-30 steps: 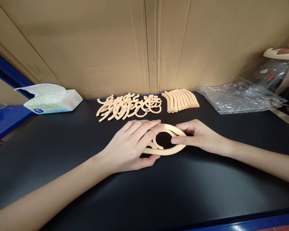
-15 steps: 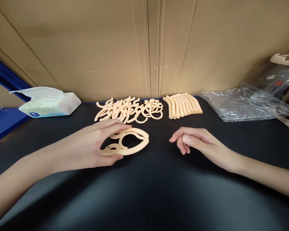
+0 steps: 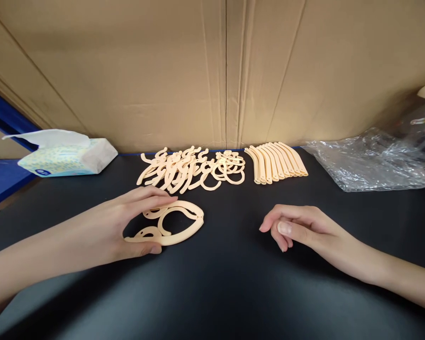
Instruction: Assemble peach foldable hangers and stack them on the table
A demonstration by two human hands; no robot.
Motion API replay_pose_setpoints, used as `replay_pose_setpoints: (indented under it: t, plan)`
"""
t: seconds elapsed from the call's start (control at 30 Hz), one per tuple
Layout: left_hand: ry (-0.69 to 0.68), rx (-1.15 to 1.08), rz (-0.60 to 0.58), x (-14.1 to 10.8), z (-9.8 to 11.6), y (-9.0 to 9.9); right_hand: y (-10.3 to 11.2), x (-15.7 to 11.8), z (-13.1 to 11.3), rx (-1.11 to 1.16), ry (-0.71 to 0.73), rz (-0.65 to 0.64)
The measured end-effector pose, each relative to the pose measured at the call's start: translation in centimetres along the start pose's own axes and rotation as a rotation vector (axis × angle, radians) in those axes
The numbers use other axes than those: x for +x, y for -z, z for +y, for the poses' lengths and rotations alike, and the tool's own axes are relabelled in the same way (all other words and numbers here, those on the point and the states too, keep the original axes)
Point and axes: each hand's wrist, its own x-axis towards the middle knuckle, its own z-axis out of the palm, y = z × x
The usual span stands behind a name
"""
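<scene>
Hanger [image 3: 184,234] has slid toward 9 o'clock with our left hand [image 3: 118,222]; our right hand [image 3: 301,231], on it a second ago, is off it now. Left thumb grips its near side, fingers its far side. Hanger's folded, tip toward 3, low over the table [image 3: 212,293] or on it, can't tell which. Right fingers are half curled, loose, nothing in them, well apart from hanger at its 3 o'clock. From hanger: hook pile [image 3: 179,172] at 12 to 1, tubes [image 3: 276,165] lined up at 2, bag [image 3: 364,165] between 2 and 3, tissues [image 3: 67,153] at 10. We read the step as a one-handed shift or set-down of the folded hanger. Next move likely calls for a flat rest, then left fingers spreading evenly so the sides stay folded.
</scene>
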Motion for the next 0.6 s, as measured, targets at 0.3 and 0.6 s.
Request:
replay_pose_setpoints:
  t: [0.3, 0.6]
  plan:
    - [-0.031, 0.017, 0.001, -0.1, -1.0, -0.3, 0.0, 0.2, -0.3, -0.064, 0.01, -0.009]
    - [-0.023, 0.019, 0.003, 0.1, 0.3, 0.4, 0.2, 0.2, -0.2, -0.144, -0.001, -0.029]
